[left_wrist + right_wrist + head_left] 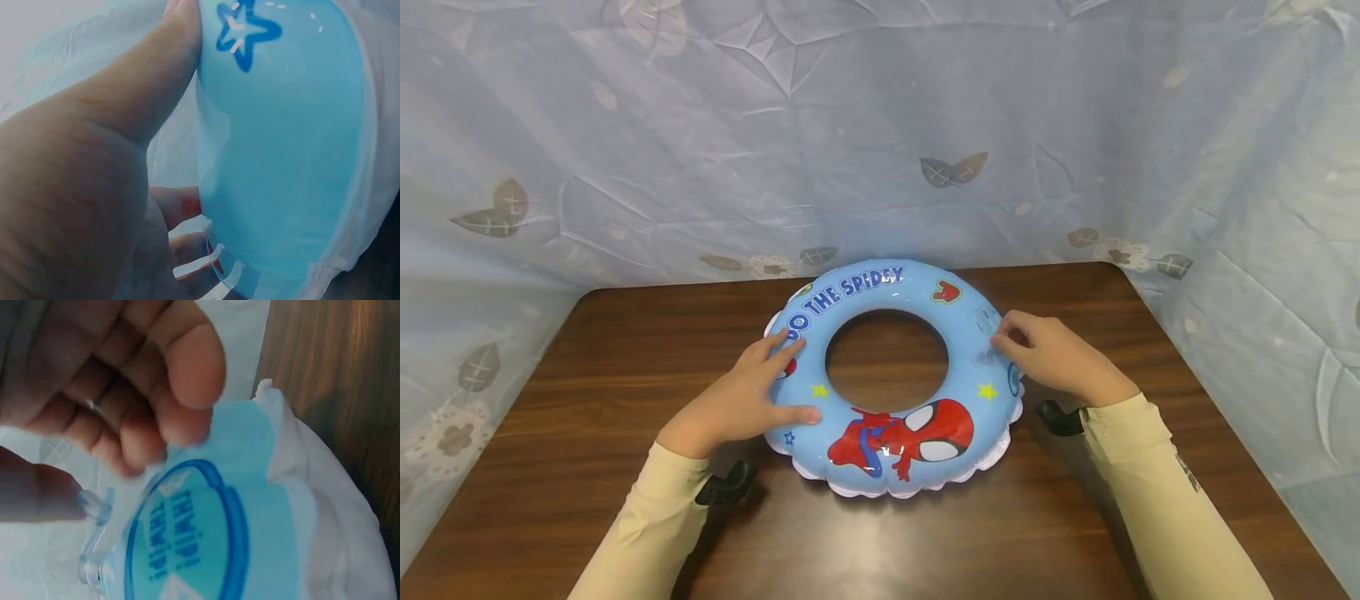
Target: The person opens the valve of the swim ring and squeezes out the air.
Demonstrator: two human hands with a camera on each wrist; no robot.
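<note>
A light-blue inflatable swim ring (887,287) with a red cartoon figure and yellow stars lies flat on the brown table. My left hand (737,408) rests on its left side, fingers spread and thumb straight. In the left wrist view, the thumb (144,69) lies along the tube near a blue star outline. At the ring's right side, my right hand (1048,354) has thumb and index finger brought together at the clear valve (987,358). The right wrist view has the thumb tip against the small clear valve plug (97,506), with the other fingers curled close by.
The wooden table (647,358) extends around the ring. A pale blue patterned cloth (865,125) hangs behind it and along both sides. Dark wrist devices (1060,418) sit at both sleeve cuffs.
</note>
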